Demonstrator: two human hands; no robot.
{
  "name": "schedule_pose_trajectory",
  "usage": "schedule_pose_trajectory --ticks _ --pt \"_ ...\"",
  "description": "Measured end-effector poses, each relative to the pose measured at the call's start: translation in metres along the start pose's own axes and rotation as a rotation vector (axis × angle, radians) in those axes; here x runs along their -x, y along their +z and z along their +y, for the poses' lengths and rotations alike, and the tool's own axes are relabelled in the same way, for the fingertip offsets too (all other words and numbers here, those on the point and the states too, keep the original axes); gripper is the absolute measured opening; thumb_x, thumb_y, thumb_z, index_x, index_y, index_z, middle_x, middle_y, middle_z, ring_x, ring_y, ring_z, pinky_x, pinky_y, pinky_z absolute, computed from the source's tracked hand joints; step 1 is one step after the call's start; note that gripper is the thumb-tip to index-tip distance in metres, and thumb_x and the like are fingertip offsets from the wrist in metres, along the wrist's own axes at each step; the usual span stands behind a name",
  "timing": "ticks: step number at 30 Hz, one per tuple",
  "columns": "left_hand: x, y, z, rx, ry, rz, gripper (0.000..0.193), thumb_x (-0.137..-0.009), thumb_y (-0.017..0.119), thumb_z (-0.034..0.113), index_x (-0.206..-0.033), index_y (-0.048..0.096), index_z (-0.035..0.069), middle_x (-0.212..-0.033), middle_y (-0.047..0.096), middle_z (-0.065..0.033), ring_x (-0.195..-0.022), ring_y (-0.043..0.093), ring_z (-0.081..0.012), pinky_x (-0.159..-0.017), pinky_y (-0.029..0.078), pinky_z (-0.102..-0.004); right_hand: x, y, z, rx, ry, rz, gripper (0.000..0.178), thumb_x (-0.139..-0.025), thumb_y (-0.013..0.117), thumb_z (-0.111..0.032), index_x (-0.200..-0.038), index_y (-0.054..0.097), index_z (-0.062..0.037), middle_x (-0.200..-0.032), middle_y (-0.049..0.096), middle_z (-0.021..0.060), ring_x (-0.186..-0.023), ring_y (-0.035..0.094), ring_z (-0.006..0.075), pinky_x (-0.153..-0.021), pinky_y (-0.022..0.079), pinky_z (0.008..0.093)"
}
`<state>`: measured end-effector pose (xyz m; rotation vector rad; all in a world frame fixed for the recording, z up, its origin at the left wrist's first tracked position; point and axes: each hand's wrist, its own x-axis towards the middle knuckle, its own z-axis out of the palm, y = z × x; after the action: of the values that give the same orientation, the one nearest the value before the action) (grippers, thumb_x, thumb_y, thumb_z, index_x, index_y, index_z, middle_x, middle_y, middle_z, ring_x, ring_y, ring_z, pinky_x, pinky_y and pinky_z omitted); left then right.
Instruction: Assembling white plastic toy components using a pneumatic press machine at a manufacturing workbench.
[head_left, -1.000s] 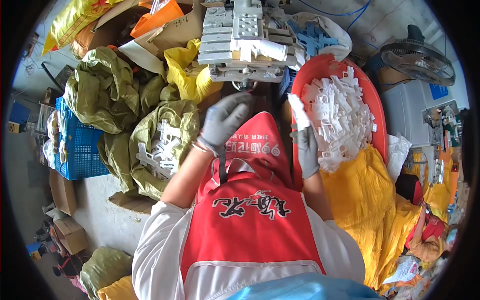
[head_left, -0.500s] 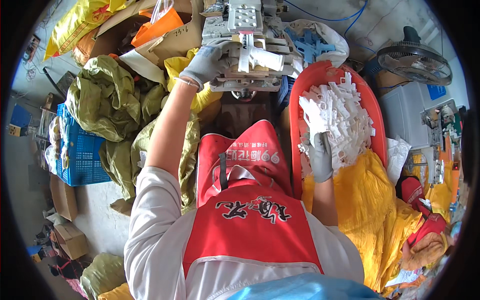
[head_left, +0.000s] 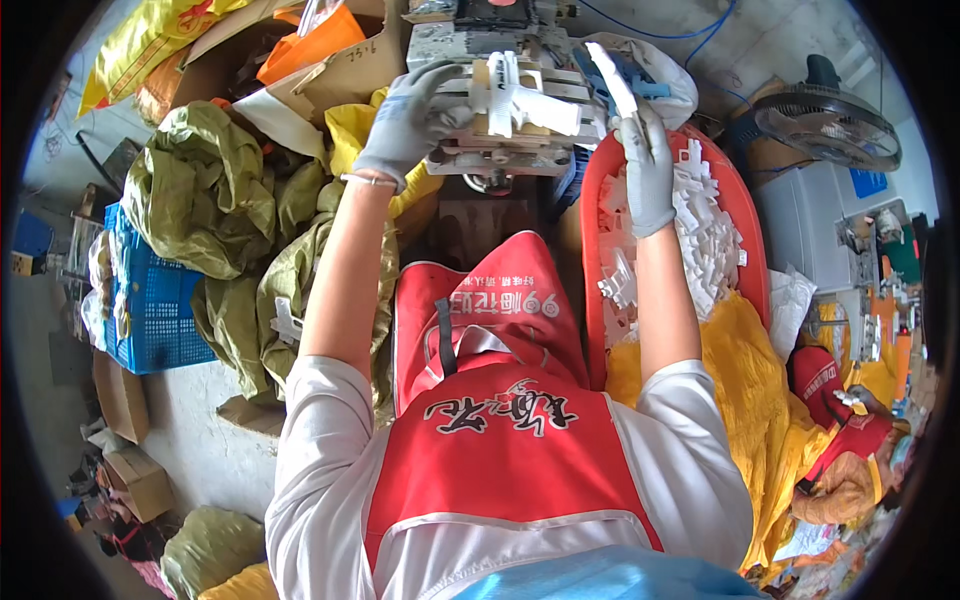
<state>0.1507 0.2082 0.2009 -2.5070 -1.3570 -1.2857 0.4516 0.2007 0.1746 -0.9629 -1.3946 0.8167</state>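
Observation:
A white plastic toy-gun piece (head_left: 530,105) with a small dark mark lies in the holder of a metal machine (head_left: 500,160) ahead of me. My left hand (head_left: 408,120), in a grey glove, is at the left end of that piece. Its fingers are bent and apart from the thumb; whether the fingertips touch the piece I cannot make out. My right hand (head_left: 648,170), also gloved, is raised over the red tub's far left side. It grips a second white plastic piece (head_left: 612,80), seen edge-on and pointing up and away.
The red tub (head_left: 758,240) at right holds many white pieces (head_left: 705,230). Blue pieces (head_left: 655,90) sit in a white sack behind it. A fan (head_left: 825,125) stands far right. Olive sacks (head_left: 200,190), an open carton (head_left: 345,70) and a blue crate (head_left: 165,320) are at left.
My right hand has risen from the pile in the tub toward the machine, now with a white piece in it. My left hand has shifted slightly left, and the machine's perforated upper block has moved out of sight.

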Motion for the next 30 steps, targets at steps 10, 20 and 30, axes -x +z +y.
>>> schedule_pose_trajectory --ticks 10,20,30 --pt "-0.016 0.013 -0.003 0.338 -0.093 -0.160 0.020 -0.085 0.059 0.008 -0.105 0.061 0.003 -0.089 0.063 -0.0130 -0.081 0.064 -0.0275 -0.069 0.050 -0.0340 0.009 0.002 0.005 -0.161 0.101 0.111 0.050 -0.097 0.051 -0.029 -0.133 0.040 0.0026 -0.124 0.050 0.0087 -0.110 0.050 0.0146 -0.096 0.041 0.0272" --pt "0.042 -0.026 -0.023 0.359 -0.529 0.388 0.023 -0.090 0.060 0.018 -0.110 0.063 0.006 -0.096 0.067 -0.0072 -0.086 0.060 -0.0114 -0.077 0.048 -0.0246 -0.017 0.040 -0.001 0.415 -0.403 -0.207 0.037 -0.087 0.063 -0.015 -0.122 0.056 -0.0089 -0.114 0.058 0.0126 -0.106 0.056 0.0258 -0.094 0.042 0.0328" --pt "0.182 -0.038 -0.020 0.478 -0.802 0.466 0.022 -0.093 0.055 0.007 -0.113 0.059 -0.001 -0.107 0.063 -0.0050 -0.098 0.056 -0.0114 -0.089 0.043 -0.0247 -0.033 0.032 -0.024 1.118 -0.754 -0.356 0.038 -0.087 0.058 -0.032 -0.123 0.057 -0.0180 -0.117 0.057 0.0105 -0.103 0.055 0.0321 -0.088 0.044 0.0396"
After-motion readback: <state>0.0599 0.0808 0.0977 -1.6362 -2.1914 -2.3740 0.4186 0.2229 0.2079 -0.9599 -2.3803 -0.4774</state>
